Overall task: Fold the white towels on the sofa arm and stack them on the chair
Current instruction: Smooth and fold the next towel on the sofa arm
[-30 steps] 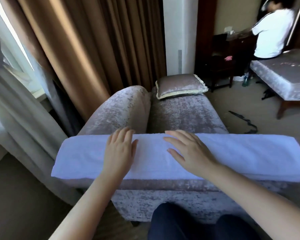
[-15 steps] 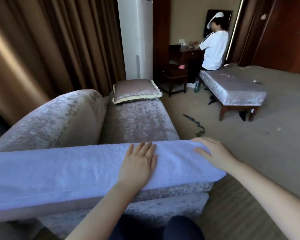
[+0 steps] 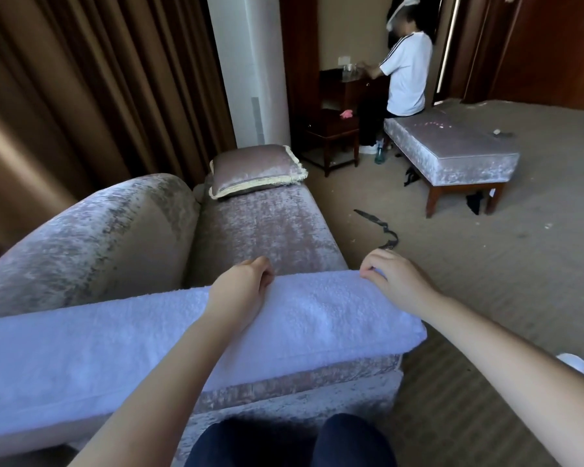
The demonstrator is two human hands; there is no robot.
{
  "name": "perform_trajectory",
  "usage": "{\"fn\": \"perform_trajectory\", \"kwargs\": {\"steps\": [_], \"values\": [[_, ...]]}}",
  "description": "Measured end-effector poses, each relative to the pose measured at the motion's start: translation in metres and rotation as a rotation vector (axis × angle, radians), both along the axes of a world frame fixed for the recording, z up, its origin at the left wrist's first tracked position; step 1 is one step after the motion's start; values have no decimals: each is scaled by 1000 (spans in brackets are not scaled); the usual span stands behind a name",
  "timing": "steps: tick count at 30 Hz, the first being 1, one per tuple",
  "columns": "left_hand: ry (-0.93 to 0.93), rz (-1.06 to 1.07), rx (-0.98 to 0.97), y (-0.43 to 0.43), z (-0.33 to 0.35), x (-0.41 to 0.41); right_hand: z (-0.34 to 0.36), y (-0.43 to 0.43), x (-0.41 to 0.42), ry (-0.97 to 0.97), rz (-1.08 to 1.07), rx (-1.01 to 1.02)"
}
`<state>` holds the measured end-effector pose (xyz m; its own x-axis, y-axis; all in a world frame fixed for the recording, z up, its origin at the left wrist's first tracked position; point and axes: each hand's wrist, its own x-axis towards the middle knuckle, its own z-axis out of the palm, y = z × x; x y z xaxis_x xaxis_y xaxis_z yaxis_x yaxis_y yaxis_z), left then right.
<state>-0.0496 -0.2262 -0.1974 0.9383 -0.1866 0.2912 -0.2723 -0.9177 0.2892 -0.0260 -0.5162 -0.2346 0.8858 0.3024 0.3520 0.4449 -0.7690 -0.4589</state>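
Long, flat, fluffy white towel (image 3: 98,348)

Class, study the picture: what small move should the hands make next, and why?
Probably lift the right end of the white towel and carry it leftward, folding it over. The left hand and right hand both grip its far edge near that end, and it lies stretched along the sofa arm.

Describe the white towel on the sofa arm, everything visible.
The white towel looks like terry cloth, folded into a long thick band that lies flat along the top of the sofa arm. Its left end runs out of view. The left hand grips its far edge partway along, and the right hand pinches the far edge by the right end.
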Motion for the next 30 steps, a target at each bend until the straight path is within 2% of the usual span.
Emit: {"fn": "perform_trajectory", "kwargs": {"steps": [2,7,11,13,15,18,20,22,27,30], "values": [[16,42,0,-3,3,4,3,3,5,63,5,-38],[59,101,16,-7,-2,8,3,-5,4,158,39,84],[36,77,14,-5,-7,10,8,4,11,218,13,-6],[-46,34,52,-1,-10,11,12,6,16,208,-7,-32],[-209,-40,151,-2,-11,9,14,6,21,189,-24,-29],[-300,-292,206,-18,-14,-5,8,7,23,199,-21,-28],[-244,-416,295,-31,-25,-17,4,5,22,187,-33,45],[-208,-412,429,-37,-34,-25,-1,-2,19,197,-42,139],[-213,-377,505,-37,-37,-27,-8,-19,2,491,-182,332],[-230,-372,523,-38,-40,-29,-8,-31,-14,693,-247,562]]}}
